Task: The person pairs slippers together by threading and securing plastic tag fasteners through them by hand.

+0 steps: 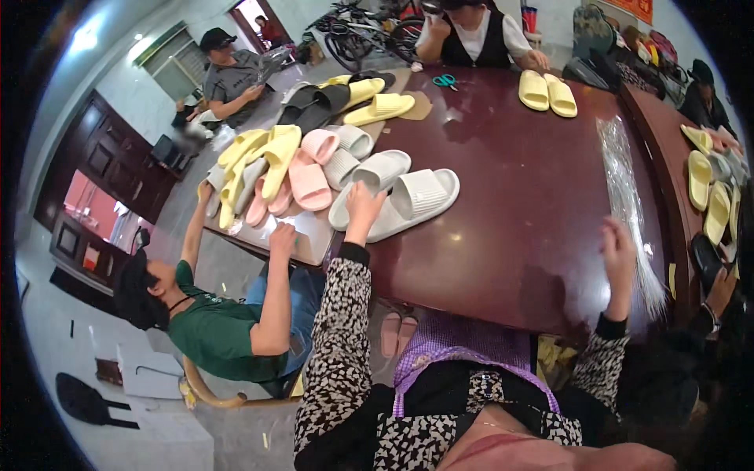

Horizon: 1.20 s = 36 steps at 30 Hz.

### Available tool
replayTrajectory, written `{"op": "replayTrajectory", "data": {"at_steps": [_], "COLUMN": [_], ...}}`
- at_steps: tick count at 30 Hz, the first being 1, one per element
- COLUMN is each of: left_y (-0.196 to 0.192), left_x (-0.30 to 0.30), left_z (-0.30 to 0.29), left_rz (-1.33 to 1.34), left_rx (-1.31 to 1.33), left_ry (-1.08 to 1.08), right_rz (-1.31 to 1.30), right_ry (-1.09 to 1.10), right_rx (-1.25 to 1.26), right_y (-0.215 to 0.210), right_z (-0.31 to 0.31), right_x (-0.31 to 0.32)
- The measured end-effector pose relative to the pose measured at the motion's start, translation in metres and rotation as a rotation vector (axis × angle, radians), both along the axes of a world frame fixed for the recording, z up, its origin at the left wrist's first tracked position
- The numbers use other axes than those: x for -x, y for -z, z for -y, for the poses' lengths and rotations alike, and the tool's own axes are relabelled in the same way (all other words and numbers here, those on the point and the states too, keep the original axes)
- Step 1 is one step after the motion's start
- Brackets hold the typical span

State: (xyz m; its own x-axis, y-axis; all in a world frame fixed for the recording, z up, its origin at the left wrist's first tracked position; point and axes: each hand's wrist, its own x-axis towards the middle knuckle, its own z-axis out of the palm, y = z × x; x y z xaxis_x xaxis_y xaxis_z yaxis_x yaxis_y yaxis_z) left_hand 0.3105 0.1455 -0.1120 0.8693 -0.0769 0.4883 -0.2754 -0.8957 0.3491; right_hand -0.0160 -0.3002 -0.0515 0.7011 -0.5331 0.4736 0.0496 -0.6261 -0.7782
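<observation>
From where I stand, the left hand [365, 208] is over the pair of grey slippers [428, 191] at the left of the bench [503, 235], just right of the pink slippers [311, 187]. Its fingers are at the left slipper of the pair; I cannot tell whether they grip it. The right hand [619, 247] is beside the clear strips [619, 169] on the right, fingers loosely parted, nothing visible in them. I'd hold the slippers by their sides, toes even, straps uncrushed, and keep the right sleeve off the strips' loose near ends, which look easily scattered.
</observation>
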Motion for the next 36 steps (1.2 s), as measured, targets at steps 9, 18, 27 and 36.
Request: {"op": "replayTrajectory", "data": {"at_steps": [9, 18, 27, 36], "left_y": [0.008, 0.011, 0.006, 0.005], "left_x": [-0.015, 0.042, 0.098, 0.154], "left_z": [0.111, 0.193, 0.196, 0.153], "left_rz": [-0.271, -0.291, -0.410, -0.256], "left_rx": [0.158, 0.188, 0.200, 0.477], "left_ry": [0.163, 0.374, 0.579, 0.672], "right_rz": [-0.089, -0.125, -0.064, -0.144], "right_ry": [-0.324, -0.281, 0.157, 0.420], "right_rx": [-0.008, 0.032, 0.145, 0.088], "right_y": [0.044, 0.044, 0.057, 0.080], "right_z": [-0.092, -0.101, -0.040, -0.010], "right_x": [-0.004, -0.003, 0.047, 0.069]}}
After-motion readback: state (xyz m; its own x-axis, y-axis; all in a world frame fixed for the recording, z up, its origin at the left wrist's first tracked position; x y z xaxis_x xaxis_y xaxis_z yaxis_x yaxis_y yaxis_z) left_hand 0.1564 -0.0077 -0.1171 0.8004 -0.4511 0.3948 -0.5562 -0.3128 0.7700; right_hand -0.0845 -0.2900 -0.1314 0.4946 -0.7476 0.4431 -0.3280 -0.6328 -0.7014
